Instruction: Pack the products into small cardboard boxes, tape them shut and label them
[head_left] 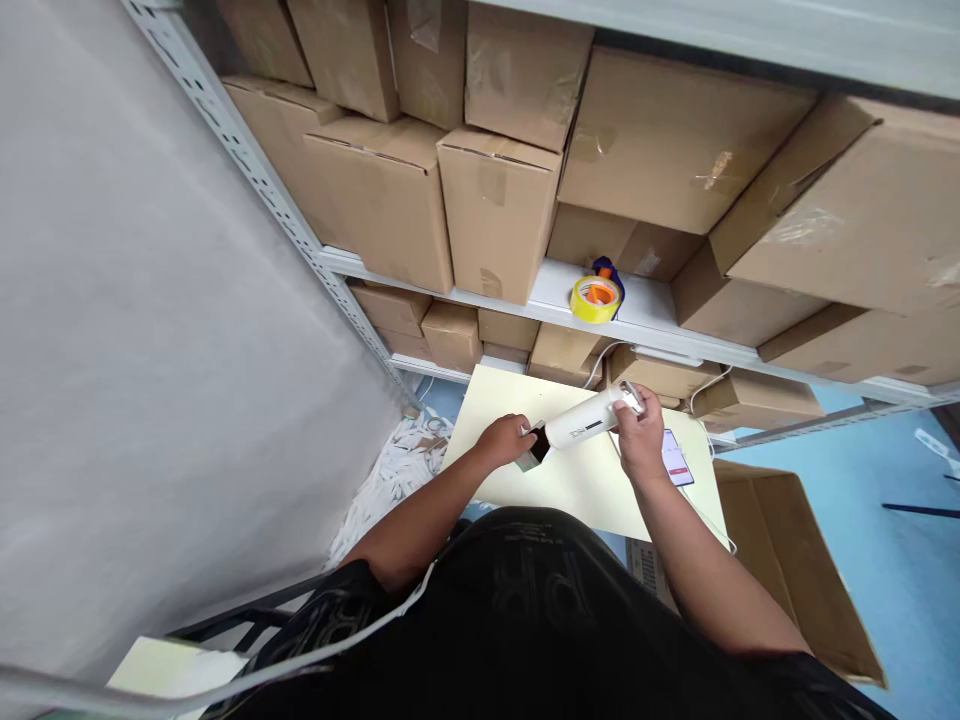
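Observation:
My right hand (640, 432) is closed round the upper end of a white cylindrical device (586, 420) that slants down to the left over a pale yellow table (577, 480). My left hand (506, 440) is closed on a small dark-and-green box (534, 447) at the device's lower end. The device's tip meets the open end of the box. A phone (676, 458) with a lit screen lies on the table just right of my right hand.
Metal shelving (645, 320) full of cardboard boxes (495, 200) stands behind the table, with a yellow tape roll (596, 298) on the shelf. An open carton (795, 560) sits on the blue floor at right. White strips (397, 470) are piled at left beside a grey wall.

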